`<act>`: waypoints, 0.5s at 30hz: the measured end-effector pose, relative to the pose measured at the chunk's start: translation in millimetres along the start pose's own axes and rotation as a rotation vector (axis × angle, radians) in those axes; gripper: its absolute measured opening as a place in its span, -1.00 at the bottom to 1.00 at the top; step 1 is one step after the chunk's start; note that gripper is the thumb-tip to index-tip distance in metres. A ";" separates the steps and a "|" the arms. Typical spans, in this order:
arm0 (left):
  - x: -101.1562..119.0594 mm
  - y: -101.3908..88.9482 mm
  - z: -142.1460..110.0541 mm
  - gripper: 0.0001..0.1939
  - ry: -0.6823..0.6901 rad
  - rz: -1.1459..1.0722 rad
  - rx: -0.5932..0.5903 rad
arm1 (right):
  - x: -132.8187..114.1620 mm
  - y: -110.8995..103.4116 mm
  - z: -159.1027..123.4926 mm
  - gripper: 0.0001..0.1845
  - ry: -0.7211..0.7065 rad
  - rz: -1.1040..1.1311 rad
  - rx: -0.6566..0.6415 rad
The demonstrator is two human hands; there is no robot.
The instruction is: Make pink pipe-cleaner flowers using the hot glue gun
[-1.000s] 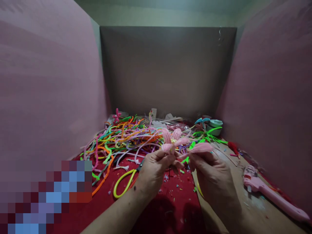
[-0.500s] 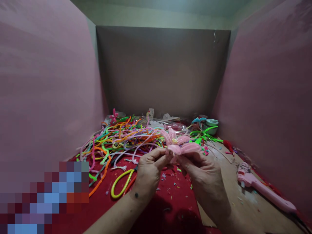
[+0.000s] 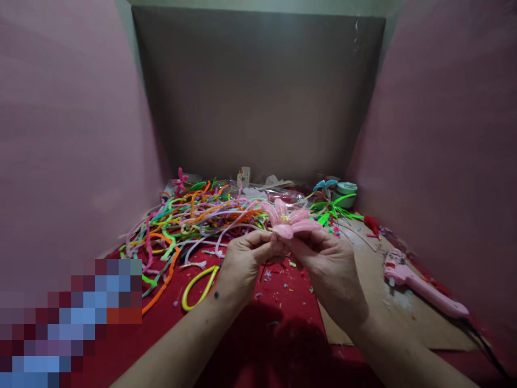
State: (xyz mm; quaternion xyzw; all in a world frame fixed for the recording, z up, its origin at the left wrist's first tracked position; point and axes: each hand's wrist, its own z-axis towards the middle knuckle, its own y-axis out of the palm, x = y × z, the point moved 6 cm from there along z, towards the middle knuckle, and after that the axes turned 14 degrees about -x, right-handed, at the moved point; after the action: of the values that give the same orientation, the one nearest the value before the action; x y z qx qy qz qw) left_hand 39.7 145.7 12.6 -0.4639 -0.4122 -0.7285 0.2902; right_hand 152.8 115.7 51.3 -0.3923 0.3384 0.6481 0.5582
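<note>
A pink fuzzy pipe-cleaner flower [image 3: 287, 219] with a small yellow centre is held up in front of me, its petals spread and facing upward. My left hand [image 3: 246, 264] pinches it from below on the left side, fingers closed. From the right, my right hand [image 3: 333, 269] grips the underside of the same flower, thumb and fingers together. A thin dark stem seems to hang below the fingertips; the base of the flower is hidden by them. Just beside my left wrist lies a yellow looped handle [image 3: 197, 288], partly covered by that forearm.
A tangled heap of colourful pipe cleaners [image 3: 202, 215] spreads behind and left. On a cardboard sheet [image 3: 359, 323] at right rests a pink glue gun [image 3: 420, 283] with a black cord. A mint-green container [image 3: 346, 195] stands at the back. Scraps litter the red cloth [image 3: 258, 334].
The flower has turned slightly so its face and yellow centre show more. Both hands stay on it and have drawn closer together beneath. The camera view has tilted down a little.
</note>
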 end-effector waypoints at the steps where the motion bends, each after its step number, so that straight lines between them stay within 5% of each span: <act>1: -0.2 0.1 0.0 -0.87 -0.011 -0.005 -0.005 | 0.8 -0.4 -0.3 -0.93 -0.003 -0.005 -0.003; 15: 6.3 4.9 0.2 -0.92 0.000 0.081 -0.107 | 0.5 0.8 0.1 -0.91 0.029 0.132 -0.030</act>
State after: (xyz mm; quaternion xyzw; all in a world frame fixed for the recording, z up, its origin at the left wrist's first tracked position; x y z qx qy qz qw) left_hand 41.1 143.2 20.0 -0.4950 -0.3534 -0.7372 0.2944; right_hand 152.0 115.9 50.9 -0.3867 0.3619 0.6826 0.5036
